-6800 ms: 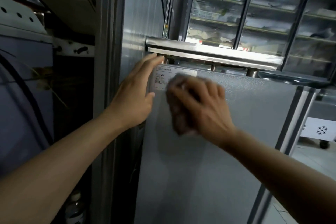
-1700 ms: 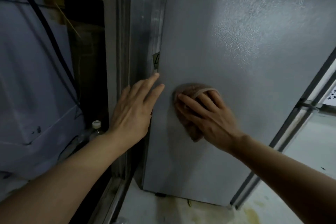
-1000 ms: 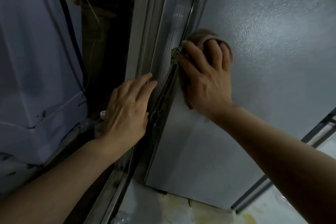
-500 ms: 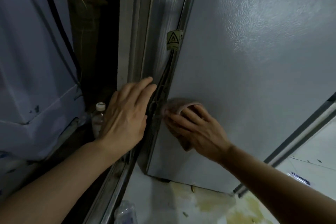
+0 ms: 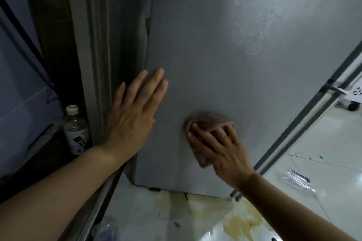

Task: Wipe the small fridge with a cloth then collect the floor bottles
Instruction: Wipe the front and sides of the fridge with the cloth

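Fridge (image 5: pixel 244 49) side panel stands upright just ahead, its lower part under the cloth (image 5: pixel 207 123). The right hand (image 5: pixel 217 148) presses that cloth flat with spread fingers; the left hand (image 5: pixel 135 113) rests open against the panel edge. Best keep even pressure and overlap strokes down to the bottom edge before fetching the bottle (image 5: pixel 75 129) beside it.

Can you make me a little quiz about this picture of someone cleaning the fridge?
1. True or false: the right hand presses the brown cloth on the grey fridge side.
2. What does the left hand hold? A) a bottle B) nothing C) a sponge
3. Where is the capped bottle standing?

Key: 1 true. 2 B. 3 in the dark gap left of the fridge.
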A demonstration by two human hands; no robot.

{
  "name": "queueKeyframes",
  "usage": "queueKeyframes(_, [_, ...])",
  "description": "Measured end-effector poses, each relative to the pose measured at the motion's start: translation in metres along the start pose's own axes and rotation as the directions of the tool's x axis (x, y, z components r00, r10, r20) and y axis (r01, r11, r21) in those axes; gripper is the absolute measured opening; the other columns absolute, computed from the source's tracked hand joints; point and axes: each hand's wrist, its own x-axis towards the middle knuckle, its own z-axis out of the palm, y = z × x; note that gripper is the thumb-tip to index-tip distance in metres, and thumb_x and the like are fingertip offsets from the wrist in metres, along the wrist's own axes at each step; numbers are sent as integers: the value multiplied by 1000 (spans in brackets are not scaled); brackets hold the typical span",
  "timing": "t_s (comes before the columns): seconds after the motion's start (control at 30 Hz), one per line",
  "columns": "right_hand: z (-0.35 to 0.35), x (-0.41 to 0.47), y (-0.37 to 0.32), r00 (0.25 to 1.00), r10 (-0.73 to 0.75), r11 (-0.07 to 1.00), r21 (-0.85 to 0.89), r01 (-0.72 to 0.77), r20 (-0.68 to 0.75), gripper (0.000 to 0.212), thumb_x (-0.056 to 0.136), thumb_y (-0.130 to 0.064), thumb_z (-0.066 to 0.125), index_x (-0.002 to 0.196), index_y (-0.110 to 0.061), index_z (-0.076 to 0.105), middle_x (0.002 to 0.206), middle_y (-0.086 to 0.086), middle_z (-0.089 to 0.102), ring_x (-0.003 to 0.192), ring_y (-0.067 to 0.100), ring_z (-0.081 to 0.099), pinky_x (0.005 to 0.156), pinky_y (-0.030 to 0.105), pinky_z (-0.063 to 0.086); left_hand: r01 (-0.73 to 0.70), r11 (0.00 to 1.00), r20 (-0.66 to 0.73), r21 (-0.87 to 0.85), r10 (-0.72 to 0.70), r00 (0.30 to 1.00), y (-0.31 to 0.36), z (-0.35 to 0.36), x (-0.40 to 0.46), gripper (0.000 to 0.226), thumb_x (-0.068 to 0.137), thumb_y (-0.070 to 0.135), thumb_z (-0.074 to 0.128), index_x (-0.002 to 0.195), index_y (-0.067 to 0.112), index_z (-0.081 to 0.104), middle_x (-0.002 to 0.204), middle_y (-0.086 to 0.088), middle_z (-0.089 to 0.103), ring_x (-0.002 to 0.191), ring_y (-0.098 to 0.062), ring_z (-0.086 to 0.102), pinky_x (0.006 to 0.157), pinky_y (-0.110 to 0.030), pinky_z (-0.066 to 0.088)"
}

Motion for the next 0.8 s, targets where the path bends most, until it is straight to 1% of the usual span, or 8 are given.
queueKeyframes(0.13, [-9,-4,16,999,1,1000,15,-1,-43,77,69,-19,49,145,-21,34,152,1,31,129,29,32,107,47,22,39,999,-16,33,-38,999,10,-3,2,102,59,18,85,142,10,27,153,-13,24,138,-33,20,105,-61,24])
queueKeyframes(0.27, [-30,12,64,936,263,965,58,-257,-235,79,76,-23,58,148,-22,27,155,4,19,131,35,33,113,49,9,-75,997,-103,25,77,992,26,-1,11,91,61,16,81,138,15,32,150,-11,22,134,-32,24,104,-64,19])
queueKeyframes(0.4, [-23,13,77,852,414,910,129,-394,-321,72,84,-37,52,149,-21,23,156,8,15,138,38,23,116,49,4,-153,985,-60,78,158,986,49,7,25,92,69,21,76,145,24,24,154,-4,16,138,-29,20,105,-63,17])
queueKeyframes(0.47, [-3,-10,58,884,391,920,126,-370,-258,74,84,-36,55,147,-20,21,154,11,14,135,42,24,115,53,6,-116,988,-42,98,120,992,54,11,25,91,71,22,74,146,26,23,155,-3,14,139,-30,17,105,-64,17])
queueKeyframes(0.57, [23,-53,36,981,179,983,-32,-182,-73,88,71,-36,70,144,-19,24,150,11,20,126,39,32,107,58,24,-105,987,-38,121,110,993,54,14,23,94,69,23,75,147,28,21,156,-3,11,140,-31,14,105,-66,15])
queueKeyframes(0.63, [26,-66,41,997,77,993,-85,-77,-11,88,69,-31,66,146,-19,23,151,8,21,124,36,33,106,54,31,-103,987,-32,124,107,994,54,15,22,96,68,22,77,147,28,22,156,-3,11,140,-31,15,104,-67,15])
queueKeyframes(0.7, [19,-67,56,999,55,995,-81,-55,-2,87,70,-28,57,148,-20,19,154,7,18,130,35,28,110,52,19,-91,988,-21,125,94,995,57,14,22,97,68,21,77,147,28,22,157,-3,11,140,-32,15,104,-67,15])
queueKeyframes(0.8, [-5,-58,93,962,232,969,-44,-241,-147,72,81,-24,46,149,-22,23,156,7,18,131,35,30,114,51,6,-64,992,-23,106,67,997,61,11,22,96,66,17,79,146,27,25,156,-3,12,140,-32,15,105,-67,13])
